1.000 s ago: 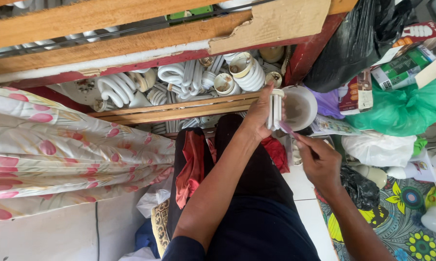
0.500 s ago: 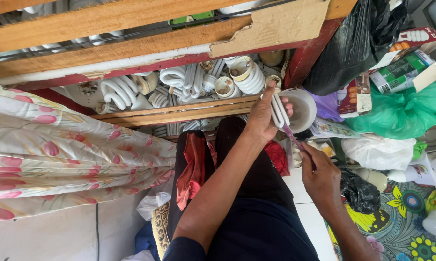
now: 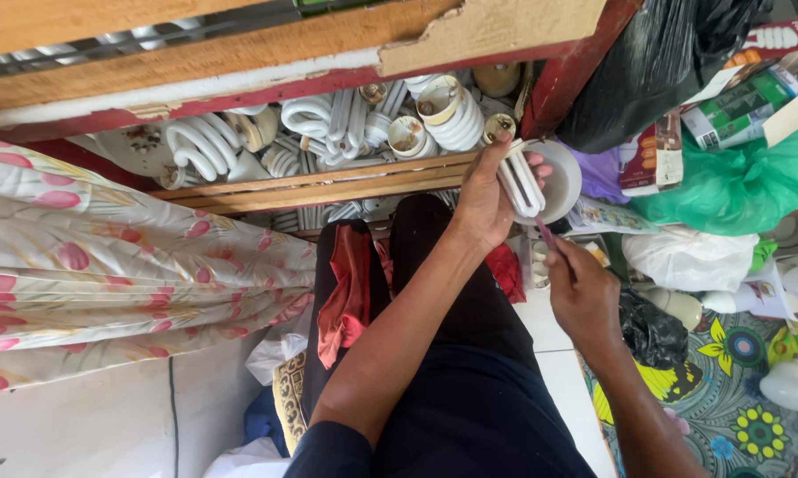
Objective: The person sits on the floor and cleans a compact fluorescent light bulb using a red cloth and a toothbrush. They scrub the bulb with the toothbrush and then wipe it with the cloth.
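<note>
Head view, looking down over dark trousers. Left hand wraps a compact fluorescent lamp, fingers curled tight round its white tubes, thumb laid along them; the lamp's round white base faces away from the body, just before the edge of a wooden crate. Right hand sits just below and right of the lamp, fingers pinched together on a thin reddish tool, likely a small screwdriver, though the shaft is too slim to be sure; its tip meets the lamp near the tubes' root.

Crate holds a heap of spent spiral and tube lamps, bases mixed. Floral cloth at left. Red rag draped on the knee. Black plastic bag, green bag and cardboard lamp boxes at right.
</note>
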